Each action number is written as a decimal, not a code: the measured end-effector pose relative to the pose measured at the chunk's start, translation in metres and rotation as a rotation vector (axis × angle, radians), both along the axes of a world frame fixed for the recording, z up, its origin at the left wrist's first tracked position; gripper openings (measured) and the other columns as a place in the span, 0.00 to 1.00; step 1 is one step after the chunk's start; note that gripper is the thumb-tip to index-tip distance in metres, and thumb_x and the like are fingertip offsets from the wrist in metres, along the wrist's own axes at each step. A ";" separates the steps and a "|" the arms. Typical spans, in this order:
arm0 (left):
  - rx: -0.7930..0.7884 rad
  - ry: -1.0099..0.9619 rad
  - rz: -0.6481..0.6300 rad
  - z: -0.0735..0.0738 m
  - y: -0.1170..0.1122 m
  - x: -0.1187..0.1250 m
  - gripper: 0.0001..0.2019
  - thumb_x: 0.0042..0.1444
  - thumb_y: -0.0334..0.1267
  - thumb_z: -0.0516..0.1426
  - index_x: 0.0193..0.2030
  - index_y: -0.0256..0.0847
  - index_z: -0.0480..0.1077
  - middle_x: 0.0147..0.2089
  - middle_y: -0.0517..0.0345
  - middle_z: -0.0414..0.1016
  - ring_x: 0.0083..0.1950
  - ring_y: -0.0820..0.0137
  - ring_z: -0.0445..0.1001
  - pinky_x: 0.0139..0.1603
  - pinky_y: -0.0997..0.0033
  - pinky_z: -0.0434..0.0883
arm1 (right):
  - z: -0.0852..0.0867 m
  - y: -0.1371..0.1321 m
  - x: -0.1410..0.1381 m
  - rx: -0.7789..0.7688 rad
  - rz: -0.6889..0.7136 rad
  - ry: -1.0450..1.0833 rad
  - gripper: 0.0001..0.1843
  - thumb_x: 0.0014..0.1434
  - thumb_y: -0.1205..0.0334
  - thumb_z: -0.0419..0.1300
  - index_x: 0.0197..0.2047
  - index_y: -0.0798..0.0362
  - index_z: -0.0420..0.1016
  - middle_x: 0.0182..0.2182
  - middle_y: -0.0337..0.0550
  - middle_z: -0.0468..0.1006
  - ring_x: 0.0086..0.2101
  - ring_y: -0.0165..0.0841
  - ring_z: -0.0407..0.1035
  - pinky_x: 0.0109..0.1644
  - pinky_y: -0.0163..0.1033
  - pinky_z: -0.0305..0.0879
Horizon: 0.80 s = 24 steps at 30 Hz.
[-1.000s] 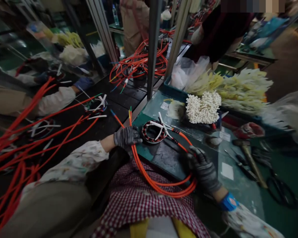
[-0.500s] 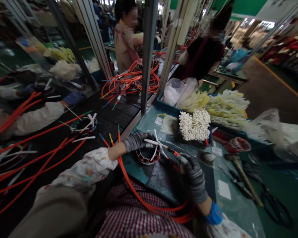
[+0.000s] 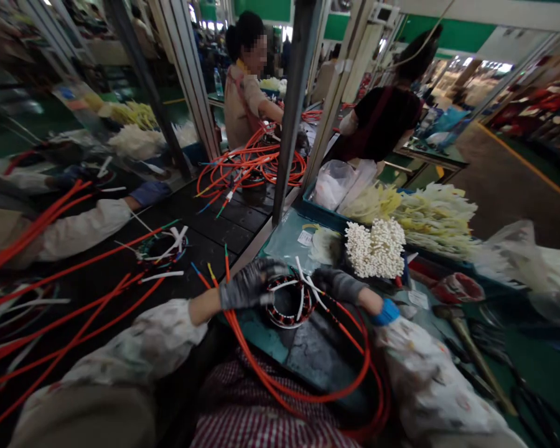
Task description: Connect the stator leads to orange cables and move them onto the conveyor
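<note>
A ring-shaped wound coil core (image 3: 287,320), likely a motor stator, lies on the bench before me. White sleeves (image 3: 307,283) stick up from its upper right rim and cross each other. Orange cables (image 3: 354,339) run from there, loop down past my lap and come up on the left with coloured ends. My left hand (image 3: 252,284), in a grey glove, reaches over the ring's left rim with fingers stretched and a little blurred. Right of the sleeves, my gloved right hand (image 3: 340,284) is held with fingers extended toward them; nothing shows in its grip.
A block of thin white tubes (image 3: 376,247) stands behind my right hand. Beyond it, a blue tray (image 3: 329,213) holds yellowish sleeves and plastic bags. A hammer (image 3: 471,348) and scissors lie at right. More cabled rings (image 3: 161,249) and a co-worker's gloved hand (image 3: 149,193) are at left.
My right hand has let go of the orange cable and sleeve and moved up and left toward the ring. My left hand has released the white sleeve, and its fingers are stretched out over the rim.
</note>
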<state>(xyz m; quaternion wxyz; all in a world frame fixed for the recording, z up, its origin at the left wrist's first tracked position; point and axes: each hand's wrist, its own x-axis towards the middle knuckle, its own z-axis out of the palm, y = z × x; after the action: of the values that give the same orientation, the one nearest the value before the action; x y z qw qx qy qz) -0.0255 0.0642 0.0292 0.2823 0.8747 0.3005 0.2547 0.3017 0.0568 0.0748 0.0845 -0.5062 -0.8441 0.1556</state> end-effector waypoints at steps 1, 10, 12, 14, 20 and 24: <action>0.041 0.017 -0.101 0.004 -0.001 -0.006 0.29 0.63 0.65 0.71 0.63 0.49 0.83 0.70 0.44 0.85 0.78 0.46 0.76 0.87 0.35 0.63 | 0.000 -0.009 0.012 0.010 0.005 0.018 0.15 0.74 0.64 0.61 0.43 0.53 0.92 0.33 0.36 0.91 0.28 0.29 0.81 0.40 0.33 0.82; 0.414 0.206 -0.446 -0.001 -0.018 0.023 0.10 0.75 0.40 0.64 0.56 0.59 0.85 0.64 0.57 0.90 0.75 0.61 0.79 0.88 0.50 0.65 | 0.032 -0.070 0.014 0.353 0.450 0.133 0.25 0.73 0.55 0.65 0.70 0.50 0.83 0.65 0.57 0.87 0.65 0.49 0.82 0.70 0.58 0.83; 0.453 0.215 -0.471 0.004 -0.023 0.032 0.10 0.72 0.47 0.67 0.57 0.58 0.86 0.65 0.54 0.89 0.78 0.55 0.76 0.89 0.43 0.61 | 0.033 -0.065 0.003 0.298 0.616 0.084 0.21 0.72 0.57 0.66 0.66 0.47 0.86 0.66 0.51 0.87 0.68 0.48 0.80 0.75 0.58 0.78; 0.501 0.225 -0.505 0.014 -0.019 0.038 0.10 0.71 0.48 0.68 0.56 0.55 0.86 0.68 0.52 0.87 0.80 0.50 0.73 0.91 0.37 0.57 | 0.032 -0.055 -0.004 0.224 0.639 0.041 0.19 0.73 0.67 0.61 0.60 0.45 0.89 0.64 0.44 0.89 0.68 0.42 0.81 0.77 0.57 0.74; 0.642 0.262 -0.660 0.031 0.010 0.047 0.03 0.66 0.43 0.70 0.44 0.52 0.86 0.67 0.50 0.87 0.81 0.49 0.72 0.88 0.38 0.61 | 0.023 -0.026 -0.022 0.074 0.818 0.073 0.21 0.68 0.68 0.55 0.46 0.44 0.91 0.49 0.34 0.94 0.61 0.38 0.86 0.76 0.53 0.71; 0.729 0.309 -0.602 0.026 0.003 0.051 0.06 0.72 0.46 0.64 0.48 0.56 0.86 0.65 0.53 0.88 0.74 0.51 0.78 0.82 0.37 0.68 | 0.001 -0.029 -0.024 0.236 0.680 0.128 0.18 0.67 0.60 0.57 0.42 0.36 0.91 0.43 0.34 0.94 0.57 0.39 0.88 0.65 0.48 0.82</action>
<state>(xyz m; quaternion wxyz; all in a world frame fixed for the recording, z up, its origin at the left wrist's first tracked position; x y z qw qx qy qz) 0.0257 0.0671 0.0554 -0.0288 0.9920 -0.0358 0.1178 0.2778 0.0280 0.0760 0.1382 -0.1729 -0.9693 0.1076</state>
